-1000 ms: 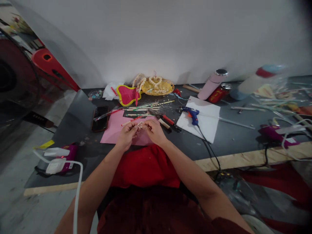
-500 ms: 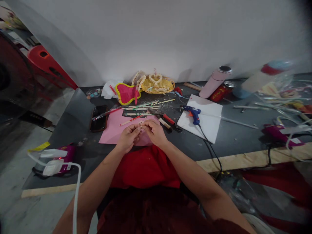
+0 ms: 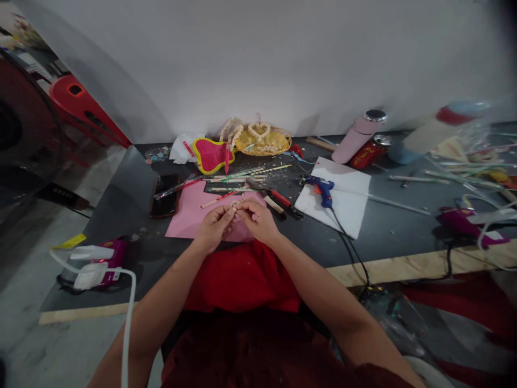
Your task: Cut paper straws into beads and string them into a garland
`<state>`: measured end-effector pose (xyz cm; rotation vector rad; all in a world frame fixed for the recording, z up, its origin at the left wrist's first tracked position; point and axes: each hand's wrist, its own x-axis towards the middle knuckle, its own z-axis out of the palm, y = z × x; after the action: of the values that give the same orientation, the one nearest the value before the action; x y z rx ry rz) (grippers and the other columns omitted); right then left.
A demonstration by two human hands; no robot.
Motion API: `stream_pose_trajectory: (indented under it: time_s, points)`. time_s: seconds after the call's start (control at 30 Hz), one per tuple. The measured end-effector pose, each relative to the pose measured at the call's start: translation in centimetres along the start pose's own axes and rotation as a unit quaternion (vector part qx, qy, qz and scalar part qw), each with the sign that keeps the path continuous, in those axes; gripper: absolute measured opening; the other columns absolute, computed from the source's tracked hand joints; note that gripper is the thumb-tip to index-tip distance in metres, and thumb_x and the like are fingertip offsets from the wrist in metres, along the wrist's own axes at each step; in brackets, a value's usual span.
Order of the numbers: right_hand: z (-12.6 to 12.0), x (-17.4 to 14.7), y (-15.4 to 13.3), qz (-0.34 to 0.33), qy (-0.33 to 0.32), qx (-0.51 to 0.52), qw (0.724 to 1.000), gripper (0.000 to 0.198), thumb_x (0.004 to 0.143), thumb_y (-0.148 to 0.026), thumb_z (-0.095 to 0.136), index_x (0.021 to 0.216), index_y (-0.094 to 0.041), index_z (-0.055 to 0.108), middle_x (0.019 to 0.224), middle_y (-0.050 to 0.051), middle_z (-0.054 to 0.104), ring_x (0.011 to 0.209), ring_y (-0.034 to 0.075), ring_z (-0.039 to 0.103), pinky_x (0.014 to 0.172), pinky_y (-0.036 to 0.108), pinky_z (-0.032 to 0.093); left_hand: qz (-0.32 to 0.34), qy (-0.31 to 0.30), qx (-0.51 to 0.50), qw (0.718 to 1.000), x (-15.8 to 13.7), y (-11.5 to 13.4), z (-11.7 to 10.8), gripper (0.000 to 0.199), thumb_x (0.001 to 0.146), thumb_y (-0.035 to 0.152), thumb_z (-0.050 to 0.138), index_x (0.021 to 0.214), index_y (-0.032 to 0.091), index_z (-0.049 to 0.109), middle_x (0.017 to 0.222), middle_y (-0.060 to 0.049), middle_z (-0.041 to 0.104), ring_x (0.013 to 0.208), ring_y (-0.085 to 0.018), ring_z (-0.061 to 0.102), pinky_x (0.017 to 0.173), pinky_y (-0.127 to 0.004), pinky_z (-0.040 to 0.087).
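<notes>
Over a pink sheet (image 3: 183, 218), my left hand (image 3: 214, 226) and my right hand (image 3: 256, 220) meet with their fingertips pinched together. Between them is a small cream-coloured beaded piece (image 3: 234, 205), mostly covered by the fingers, so its full shape is hidden. Both hands grip it. Just beyond lie several thin printed paper strips (image 3: 238, 177) and a red-and-white strip (image 3: 216, 201). Red-handled pliers (image 3: 280, 198) rest close to my right hand, beside a short tool with a pale handle (image 3: 274, 206).
A blue glue gun (image 3: 323, 188) lies on a white board (image 3: 343, 215), its cord running over the front edge. Behind stand a yellow basket (image 3: 262, 148) with beaded loops, a pink flask (image 3: 359, 137) and a red can (image 3: 369, 152). A phone (image 3: 161, 205) and a purple power strip (image 3: 115, 253) sit left.
My hands stay together on the beaded piece, with only a slight shift of the fingers. The whole view has moved a little; the things on the table stay put.
</notes>
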<state>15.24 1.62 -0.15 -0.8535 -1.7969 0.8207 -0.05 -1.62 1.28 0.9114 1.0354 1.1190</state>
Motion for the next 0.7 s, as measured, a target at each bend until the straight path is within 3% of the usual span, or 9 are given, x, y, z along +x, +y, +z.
stream_pose_trajectory:
  time_s: [0.53,0.7]
  points:
    - [-0.18,-0.08,0.15,-0.016,-0.017,-0.032,0.999,0.012,0.091,-0.026,0.050,0.093,-0.021,0.060,0.094,0.006,0.063,0.091,0.016,0.060,0.081,0.032,0.049,0.064,0.013,0.144,0.987,0.23,-0.57,-0.62,0.029,0.082,0.045,0.060,0.080,0.017,0.058,0.064,0.003,0.051,0.050,-0.007,0.039,0.047,-0.019,0.031]
    - [-0.46,-0.06,0.03,-0.010,-0.039,-0.034,0.999,0.014,0.091,-0.029,0.049,0.092,-0.020,0.060,0.093,0.005,0.064,0.088,0.016,0.059,0.080,0.031,0.048,0.111,0.019,0.255,0.960,0.29,-0.20,-0.99,0.021,0.082,0.039,0.059,0.082,0.018,0.062,0.071,0.001,0.058,0.060,-0.011,0.048,0.057,-0.022,0.039]
